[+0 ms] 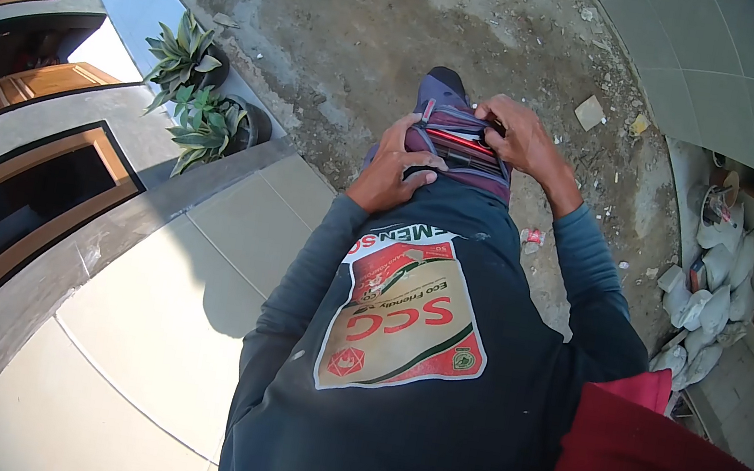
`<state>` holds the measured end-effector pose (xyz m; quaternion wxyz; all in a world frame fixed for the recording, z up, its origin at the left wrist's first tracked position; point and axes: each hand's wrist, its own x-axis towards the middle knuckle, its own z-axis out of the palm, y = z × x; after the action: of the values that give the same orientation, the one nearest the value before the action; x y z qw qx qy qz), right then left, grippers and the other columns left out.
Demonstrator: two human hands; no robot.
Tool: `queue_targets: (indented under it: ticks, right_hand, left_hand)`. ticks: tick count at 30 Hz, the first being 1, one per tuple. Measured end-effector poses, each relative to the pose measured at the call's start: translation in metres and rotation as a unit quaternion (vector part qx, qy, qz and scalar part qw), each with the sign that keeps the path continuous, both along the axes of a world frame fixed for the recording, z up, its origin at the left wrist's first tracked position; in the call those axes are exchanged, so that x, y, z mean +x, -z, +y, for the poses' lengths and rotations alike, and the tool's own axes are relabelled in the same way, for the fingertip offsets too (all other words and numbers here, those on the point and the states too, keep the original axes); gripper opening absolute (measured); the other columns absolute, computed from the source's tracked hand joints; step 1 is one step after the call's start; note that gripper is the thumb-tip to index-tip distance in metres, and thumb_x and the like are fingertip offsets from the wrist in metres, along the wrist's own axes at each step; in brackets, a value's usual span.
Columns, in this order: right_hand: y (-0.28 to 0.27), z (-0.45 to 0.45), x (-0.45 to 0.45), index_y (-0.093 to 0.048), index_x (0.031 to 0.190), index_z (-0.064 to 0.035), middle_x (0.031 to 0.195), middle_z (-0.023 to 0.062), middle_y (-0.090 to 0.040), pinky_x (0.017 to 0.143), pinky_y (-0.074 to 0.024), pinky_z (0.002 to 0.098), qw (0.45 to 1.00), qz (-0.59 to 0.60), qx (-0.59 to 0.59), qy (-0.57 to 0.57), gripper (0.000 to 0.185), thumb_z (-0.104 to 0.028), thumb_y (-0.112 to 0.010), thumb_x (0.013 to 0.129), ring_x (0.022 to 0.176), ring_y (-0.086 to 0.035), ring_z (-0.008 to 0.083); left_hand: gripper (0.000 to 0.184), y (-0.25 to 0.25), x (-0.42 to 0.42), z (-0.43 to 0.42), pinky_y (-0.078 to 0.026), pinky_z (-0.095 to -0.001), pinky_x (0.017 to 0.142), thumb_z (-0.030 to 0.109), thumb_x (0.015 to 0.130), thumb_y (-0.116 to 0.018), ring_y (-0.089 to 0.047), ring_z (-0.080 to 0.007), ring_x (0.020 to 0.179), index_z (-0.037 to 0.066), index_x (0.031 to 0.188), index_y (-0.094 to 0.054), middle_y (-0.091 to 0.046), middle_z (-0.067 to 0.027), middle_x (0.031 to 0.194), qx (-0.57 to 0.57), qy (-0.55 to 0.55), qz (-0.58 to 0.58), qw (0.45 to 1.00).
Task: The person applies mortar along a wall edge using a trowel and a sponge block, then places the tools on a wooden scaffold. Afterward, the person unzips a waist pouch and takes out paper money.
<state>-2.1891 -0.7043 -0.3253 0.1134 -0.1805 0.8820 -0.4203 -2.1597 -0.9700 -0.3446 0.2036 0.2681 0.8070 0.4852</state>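
An unzipped purple-and-grey pouch (pixel 499 189) sits at the front of my waist, its mouth facing up. Inside it lie a shiny red object (pixel 458 138) and some dark, flat items too small to name. My left hand (pixel 395 168) grips the pouch's left edge, with the thumb bent over the near rim. On the far right side, my right hand (pixel 520 140) has its fingers curled at the opening, pinching the rim. Whether those right fingertips also hold something from inside is hidden. Below the pouch hangs my dark shirt (pixel 511 382) with a printed cement-bag design.
Potted plants (pixel 209 123) stand along a ledge at the left, beside tiled paving (pixel 158 330). Rough ground (pixel 328 43) with rubble lies ahead. Several white sacks (pixel 713 286) are piled at the right near a wall. Red cloth (pixel 644 470) hangs at lower right.
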Motion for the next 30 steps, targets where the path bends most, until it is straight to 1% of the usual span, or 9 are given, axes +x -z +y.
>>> queue_targets:
  ticks: [3, 6, 8, 12, 14, 17, 25, 27, 30]
  right_hand:
    - [0.001, 0.005, 0.008, -0.052, 0.097, -0.0043, 0.089, 0.0137, -0.057, 0.075, -0.0464, 0.0393, 0.999, -0.001, 0.001, 0.035, 0.026, -0.002, -0.061, 0.073, 0.083, -0.058, 0.0339]
    - [-0.005, 0.008, 0.008, -0.053, 0.101, -0.0052, 0.095, 0.0117, -0.057, 0.078, -0.0470, 0.0394, 0.997, -0.038, 0.033, 0.051, 0.029, -0.005, -0.064, 0.074, 0.088, -0.059, 0.0316]
    - [-0.024, 0.004, 0.005, -0.051, 0.105, -0.0090, 0.106, 0.0121, -0.055, 0.083, -0.0446, 0.0416, 0.997, 0.001, 0.076, -0.030, 0.036, -0.007, -0.068, 0.073, 0.101, -0.054, 0.0339]
    - [-0.026, 0.000, 0.008, -0.050, 0.114, -0.0126, 0.115, 0.0124, -0.052, 0.090, -0.0435, 0.0428, 0.989, -0.023, 0.132, -0.057, 0.050, -0.011, -0.075, 0.070, 0.112, -0.050, 0.0338]
    - [-0.023, -0.001, 0.010, -0.049, 0.122, -0.0140, 0.121, 0.0140, -0.051, 0.096, -0.0428, 0.0433, 0.990, -0.021, 0.131, -0.056, 0.063, -0.014, -0.078, 0.067, 0.117, -0.050, 0.0346]
    - [-0.011, 0.008, 0.009, -0.048, 0.127, -0.0135, 0.128, 0.0155, -0.050, 0.102, -0.0401, 0.0437, 0.995, -0.014, 0.077, -0.068, 0.065, -0.014, -0.076, 0.068, 0.122, -0.047, 0.0359]
    - [0.006, 0.019, 0.000, -0.053, 0.126, -0.0104, 0.132, 0.0146, -0.052, 0.107, -0.0371, 0.0424, 0.997, -0.057, 0.007, -0.052, 0.059, -0.014, -0.073, 0.071, 0.127, -0.045, 0.0343]
    - [0.009, 0.020, 0.000, -0.054, 0.125, -0.0095, 0.132, 0.0140, -0.052, 0.107, -0.0367, 0.0424, 0.997, -0.061, -0.008, -0.051, 0.058, -0.014, -0.073, 0.071, 0.127, -0.045, 0.0341]
    - [0.007, 0.018, 0.002, -0.055, 0.124, -0.0089, 0.130, 0.0135, -0.054, 0.106, -0.0371, 0.0427, 0.998, -0.054, -0.003, -0.041, 0.058, -0.014, -0.073, 0.070, 0.125, -0.047, 0.0344]
  left_hand:
    - [0.024, -0.001, -0.004, 0.003, -0.024, -0.0435, 0.112, 0.014, 0.078, -0.073, -0.030, -0.0398, 0.135, 0.015, 0.102, -0.072, -0.033, -0.0240, 0.142, -0.005, 0.007, 0.003, 1.000]
    - [0.023, 0.000, -0.011, 0.007, -0.024, -0.0436, 0.112, 0.013, 0.077, -0.074, -0.031, -0.0398, 0.134, 0.014, 0.099, -0.072, -0.034, -0.0236, 0.142, 0.005, 0.010, 0.007, 1.000]
    - [0.022, 0.004, -0.014, 0.009, -0.024, -0.0438, 0.112, 0.012, 0.076, -0.074, -0.032, -0.0398, 0.134, 0.014, 0.098, -0.072, -0.034, -0.0234, 0.142, 0.006, 0.010, 0.006, 1.000]
    - [0.020, 0.006, -0.014, 0.012, -0.025, -0.0442, 0.111, 0.009, 0.074, -0.075, -0.033, -0.0397, 0.133, 0.013, 0.093, -0.072, -0.035, -0.0223, 0.141, 0.011, -0.010, -0.005, 1.000]
    - [0.019, 0.006, -0.016, 0.013, -0.026, -0.0443, 0.111, 0.008, 0.074, -0.075, -0.033, -0.0396, 0.133, 0.013, 0.092, -0.071, -0.035, -0.0220, 0.141, 0.013, -0.013, 0.001, 1.000]
    - [0.018, 0.004, -0.016, 0.014, -0.028, -0.0447, 0.109, 0.006, 0.072, -0.075, -0.035, -0.0400, 0.132, 0.014, 0.088, -0.071, -0.037, -0.0216, 0.140, 0.015, -0.021, 0.008, 1.000]
    - [0.020, -0.003, -0.018, 0.017, -0.032, -0.0460, 0.105, 0.003, 0.071, -0.074, -0.037, -0.0396, 0.129, 0.016, 0.086, -0.071, -0.037, -0.0203, 0.140, 0.009, -0.035, 0.026, 0.999]
    - [0.017, -0.007, -0.018, 0.017, -0.026, -0.0443, 0.109, 0.003, 0.072, -0.073, -0.034, -0.0385, 0.132, 0.011, 0.087, -0.070, -0.037, -0.0203, 0.140, 0.008, -0.037, 0.011, 0.999]
    - [0.017, -0.005, -0.017, 0.015, -0.027, -0.0436, 0.109, 0.002, 0.072, -0.073, -0.034, -0.0379, 0.131, 0.010, 0.086, -0.070, -0.038, -0.0202, 0.137, 0.023, -0.038, 0.003, 0.999]
